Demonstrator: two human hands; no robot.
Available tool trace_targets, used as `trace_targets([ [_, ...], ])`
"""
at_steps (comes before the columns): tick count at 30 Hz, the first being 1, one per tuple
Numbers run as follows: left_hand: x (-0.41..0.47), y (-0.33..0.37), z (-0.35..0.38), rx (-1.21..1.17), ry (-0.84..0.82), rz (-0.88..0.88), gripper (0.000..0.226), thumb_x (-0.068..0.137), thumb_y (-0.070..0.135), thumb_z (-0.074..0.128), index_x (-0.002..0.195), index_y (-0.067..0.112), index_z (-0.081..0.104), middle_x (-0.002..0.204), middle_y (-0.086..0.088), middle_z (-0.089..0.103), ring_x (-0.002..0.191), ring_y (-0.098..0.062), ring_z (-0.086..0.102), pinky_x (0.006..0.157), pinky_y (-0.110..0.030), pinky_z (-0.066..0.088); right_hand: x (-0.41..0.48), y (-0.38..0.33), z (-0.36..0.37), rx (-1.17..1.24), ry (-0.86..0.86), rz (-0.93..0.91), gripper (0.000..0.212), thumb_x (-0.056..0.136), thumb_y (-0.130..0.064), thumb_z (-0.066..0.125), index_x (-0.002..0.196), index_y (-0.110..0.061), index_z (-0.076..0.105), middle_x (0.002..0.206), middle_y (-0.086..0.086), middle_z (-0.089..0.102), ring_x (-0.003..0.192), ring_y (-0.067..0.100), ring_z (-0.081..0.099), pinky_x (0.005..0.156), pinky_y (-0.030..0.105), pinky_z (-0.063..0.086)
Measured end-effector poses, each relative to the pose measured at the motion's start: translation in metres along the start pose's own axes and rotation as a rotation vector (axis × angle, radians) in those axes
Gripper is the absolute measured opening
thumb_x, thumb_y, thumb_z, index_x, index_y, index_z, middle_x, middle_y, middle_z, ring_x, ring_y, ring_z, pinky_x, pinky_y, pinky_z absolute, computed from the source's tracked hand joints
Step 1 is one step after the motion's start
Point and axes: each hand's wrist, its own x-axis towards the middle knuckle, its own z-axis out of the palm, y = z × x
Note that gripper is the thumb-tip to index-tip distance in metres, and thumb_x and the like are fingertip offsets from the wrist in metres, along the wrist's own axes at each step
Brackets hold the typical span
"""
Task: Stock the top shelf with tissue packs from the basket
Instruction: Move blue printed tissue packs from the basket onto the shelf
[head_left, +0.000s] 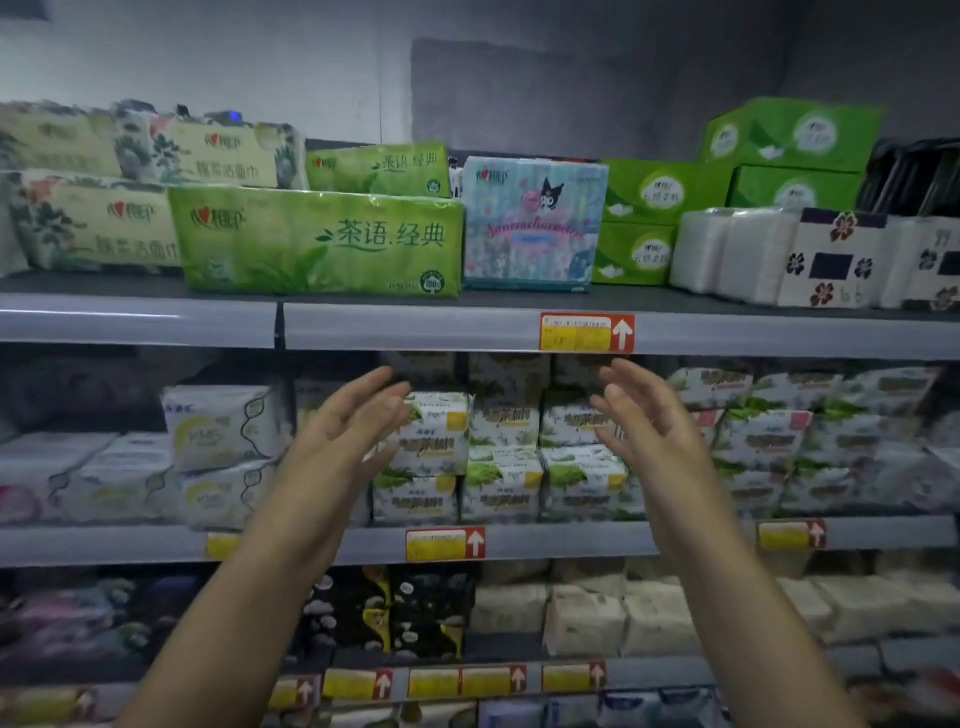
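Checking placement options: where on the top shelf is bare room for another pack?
Only narrow bare front strips: before the beige floral packs and before the green boxes. Open height above the blue cartoon pack. Elsewhere the top shelf is packed side by side.

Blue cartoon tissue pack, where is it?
The blue cartoon pack sits mid top shelf in the head view, between the big green pack (left) and green boxes (right).

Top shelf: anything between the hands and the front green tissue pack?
Nothing visible. The left hand and right hand are open, empty, below the shelf rail; green tissue pack sits exposed at the front edge.
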Motion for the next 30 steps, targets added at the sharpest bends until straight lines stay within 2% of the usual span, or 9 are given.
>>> trace_targets([
  [2, -0.003, -0.006, -0.005, -0.006, 0.015, -0.008, 0.048, 0.08, 0.034, 0.058, 0.128, 0.029, 0.054, 0.127, 0.011, 0.063, 0.115, -0.006, 0.061, 0.107, -0.038, 0.042, -0.004, 0.006, 0.001, -0.012, 0.007, 0.013, 0.024, 0.093, -0.033, 0.054, 0.116, -0.039, 0.052, 0.125, -0.018, 0.056, 0.119, 0.005, 0.053, 0.102, 0.033, 0.043],
  [7, -0.007, -0.014, -0.014, -0.025, 0.053, -0.029, 0.038, 0.077, 0.036, 0.059, 0.115, 0.033, 0.059, 0.122, 0.01, 0.067, 0.115, -0.006, 0.061, 0.106, -0.037, 0.042, -0.014, 0.021, 0.001, -0.044, 0.015, 0.034, 0.025, 0.093, -0.035, 0.054, 0.117, -0.041, 0.05, 0.122, -0.023, 0.054, 0.113, -0.005, 0.051, 0.094, 0.023, 0.042],
  [10, -0.014, -0.029, -0.017, -0.049, 0.071, -0.045, 0.046, 0.078, 0.035, 0.059, 0.123, 0.029, 0.058, 0.12, 0.01, 0.068, 0.114, -0.007, 0.062, 0.105, -0.036, 0.042, -0.022, 0.035, 0.002, -0.026, 0.017, 0.068, 0.027, 0.093, -0.034, 0.055, 0.119, -0.04, 0.052, 0.121, -0.027, 0.054, 0.111, -0.008, 0.05, 0.091, 0.019, 0.042],
  [15, -0.026, -0.068, -0.019, -0.076, 0.084, -0.159, 0.055, 0.079, 0.036, 0.059, 0.133, 0.028, 0.054, 0.122, 0.013, 0.067, 0.115, -0.006, 0.061, 0.107, -0.039, 0.041, -0.033, 0.059, 0.006, 0.029, 0.055, 0.159, 0.023, 0.093, -0.031, 0.055, 0.114, -0.041, 0.054, 0.121, -0.024, 0.054, 0.115, -0.003, 0.05, 0.1, 0.026, 0.04],
  [18, -0.027, -0.09, -0.023, -0.066, 0.099, -0.23, 0.05, 0.086, 0.033, 0.057, 0.135, 0.028, 0.051, 0.124, 0.011, 0.065, 0.117, -0.008, 0.059, 0.109, -0.04, 0.039, -0.038, 0.075, 0.007, 0.028, 0.06, 0.209, 0.02, 0.093, -0.031, 0.055, 0.11, -0.042, 0.054, 0.118, -0.024, 0.055, 0.115, 0.0, 0.052, 0.102, 0.027, 0.04],
  [25, -0.037, -0.13, -0.031, -0.04, 0.122, -0.314, 0.048, 0.085, 0.033, 0.057, 0.133, 0.024, 0.053, 0.129, 0.005, 0.061, 0.117, -0.009, 0.058, 0.105, -0.037, 0.041, -0.062, 0.112, 0.005, 0.015, 0.068, 0.345, 0.026, 0.094, -0.032, 0.054, 0.119, -0.034, 0.056, 0.124, -0.018, 0.057, 0.119, 0.005, 0.053, 0.103, 0.029, 0.041],
  [28, -0.037, -0.141, -0.03, -0.054, 0.11, -0.364, 0.036, 0.094, 0.026, 0.055, 0.13, 0.023, 0.055, 0.127, 0.005, 0.061, 0.119, -0.011, 0.057, 0.103, -0.036, 0.042, -0.07, 0.122, 0.005, 0.022, 0.065, 0.391, 0.025, 0.094, -0.03, 0.054, 0.119, -0.034, 0.055, 0.126, -0.016, 0.055, 0.119, 0.006, 0.052, 0.094, 0.022, 0.043],
  [30, -0.036, -0.148, -0.03, -0.082, 0.081, -0.404, 0.031, 0.091, 0.025, 0.062, 0.122, 0.027, 0.057, 0.124, 0.007, 0.062, 0.12, -0.011, 0.056, 0.101, -0.035, 0.041, -0.074, 0.127, 0.003, 0.023, 0.056, 0.408, 0.024, 0.094, -0.029, 0.053, 0.118, -0.034, 0.054, 0.127, -0.014, 0.054, 0.119, 0.006, 0.051, 0.086, 0.017, 0.042],
])
